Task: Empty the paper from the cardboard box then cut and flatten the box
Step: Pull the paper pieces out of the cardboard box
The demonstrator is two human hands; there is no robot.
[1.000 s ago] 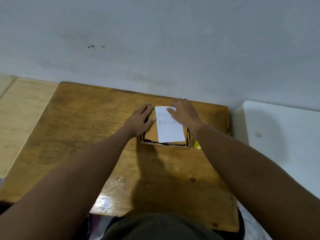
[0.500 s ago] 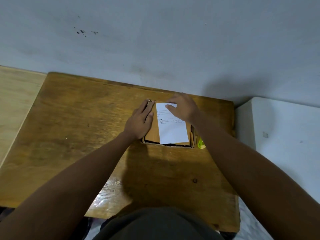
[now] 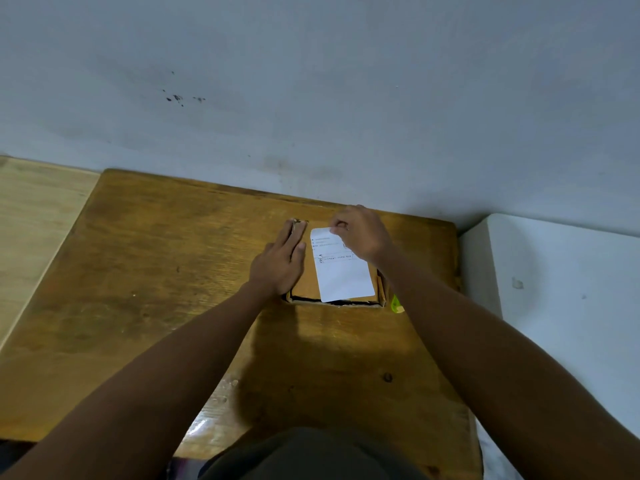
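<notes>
Right hand [image 3: 360, 233] now curled, pinching paper [image 3: 341, 271]

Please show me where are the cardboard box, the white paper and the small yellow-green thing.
cardboard box [image 3: 300, 285]: head view, bare brown top left of the paper.
white paper [image 3: 344, 278]: head view, blank lower half.
yellow-green thing [image 3: 395, 302]: head view, visible tip beside the box's right side.

Print on paper [image 3: 343, 268] illegible

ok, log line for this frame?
left hand: flat on box | right hand: pinching paper far edge | paper: on box | box: uncut
</notes>
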